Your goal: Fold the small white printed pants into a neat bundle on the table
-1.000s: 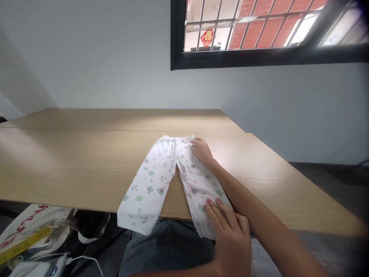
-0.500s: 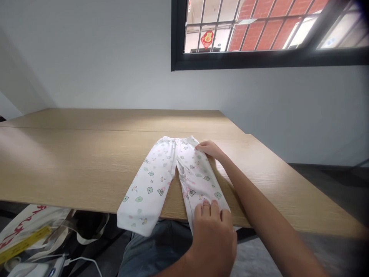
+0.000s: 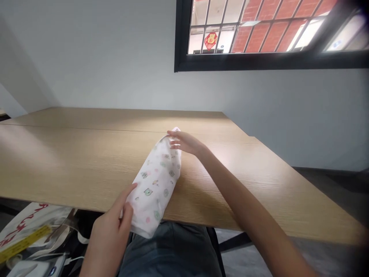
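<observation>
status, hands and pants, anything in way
Left hand at near end, fingers on edge. Right hand at far end. Small white printed pants folded lengthwise on light oak table. White tote bag with red lettering below table edge.

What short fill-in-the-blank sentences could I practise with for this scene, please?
1. The white pants lie folded on a wooden ____.
2. The right hand touches the ____ end of the pants, and the left hand touches the near end.
3. Through the barred window, a wall of red ____ shows.

Missing words: table; far; bricks
</observation>
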`<state>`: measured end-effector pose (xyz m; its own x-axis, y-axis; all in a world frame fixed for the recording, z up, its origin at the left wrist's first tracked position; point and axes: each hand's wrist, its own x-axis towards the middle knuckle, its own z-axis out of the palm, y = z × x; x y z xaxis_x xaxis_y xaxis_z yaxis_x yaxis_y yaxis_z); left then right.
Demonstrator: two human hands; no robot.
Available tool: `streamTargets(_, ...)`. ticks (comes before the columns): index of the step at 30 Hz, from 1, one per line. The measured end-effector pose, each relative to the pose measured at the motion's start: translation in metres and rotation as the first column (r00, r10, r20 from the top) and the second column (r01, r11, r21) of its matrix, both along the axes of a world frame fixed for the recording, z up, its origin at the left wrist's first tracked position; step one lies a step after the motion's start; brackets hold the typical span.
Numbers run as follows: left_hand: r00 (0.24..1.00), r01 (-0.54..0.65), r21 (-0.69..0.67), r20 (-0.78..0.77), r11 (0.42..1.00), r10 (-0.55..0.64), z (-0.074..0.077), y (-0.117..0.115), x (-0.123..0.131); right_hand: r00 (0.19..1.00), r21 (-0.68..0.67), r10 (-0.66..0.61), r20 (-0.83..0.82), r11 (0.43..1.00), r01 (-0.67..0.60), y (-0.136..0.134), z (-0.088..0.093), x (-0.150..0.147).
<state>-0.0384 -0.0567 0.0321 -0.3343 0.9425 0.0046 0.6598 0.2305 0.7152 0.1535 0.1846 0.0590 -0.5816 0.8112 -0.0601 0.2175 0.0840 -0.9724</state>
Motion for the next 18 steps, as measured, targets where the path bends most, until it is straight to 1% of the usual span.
streamTargets(2, 0.996, 0.070, -0.102, -0.044, 0.992, -0.075, -0.014, 0.001, -0.018, 0.995, -0.018, 0.018, 0.101, 1.000, -0.016, 0.004, -0.014, -0.019)
streamTargets(4, 0.985, 0.132, -0.194, -0.085, 0.972, -0.151, -0.023, 0.004, -0.026, 0.980, 0.001, 0.046, 0.192, 0.999, -0.048, 0.006, -0.027, -0.029)
streamTargets(5, 0.979, 0.142, -0.239, -0.111, 0.961, -0.172, -0.026, 0.006, -0.025, 0.973, 0.022, 0.066, 0.220, 0.997, -0.073, 0.007, -0.032, -0.031)
streamTargets(7, 0.963, 0.131, -0.307, -0.185, 0.943, -0.194, -0.025, 0.009, -0.014, 0.962, 0.067, 0.098, 0.256, 0.991, -0.118, 0.009, -0.037, -0.029)
streamTargets(9, 0.935, 0.148, -0.360, -0.252, 0.921, -0.249, -0.021, 0.009, 0.006, 0.951, 0.096, 0.086, 0.296, 0.988, -0.120, 0.011, -0.037, -0.021)
streamTargets(12, 0.873, 0.216, -0.448, -0.309, 0.868, -0.377, -0.010, 0.004, 0.037, 0.928, 0.129, 0.006, 0.373, 0.990, -0.059, 0.010, -0.033, -0.006)
streamTargets(14, 0.827, 0.279, -0.476, -0.323, 0.834, -0.461, 0.000, 0.006, 0.048, 0.916, 0.148, -0.019, 0.402, 0.988, -0.044, 0.006, -0.029, 0.004)
streamTargets(16, 0.760, 0.390, -0.434, -0.346, 0.812, -0.550, 0.012, 0.022, 0.049, 0.914, 0.169, -0.008, 0.406, 0.983, -0.066, 0.001, -0.027, 0.012)
streamTargets(18, 0.687, 0.493, -0.360, -0.398, 0.792, -0.608, 0.023, 0.057, 0.047, 0.914, 0.201, 0.014, 0.407, 0.974, -0.105, -0.004, -0.026, 0.017)
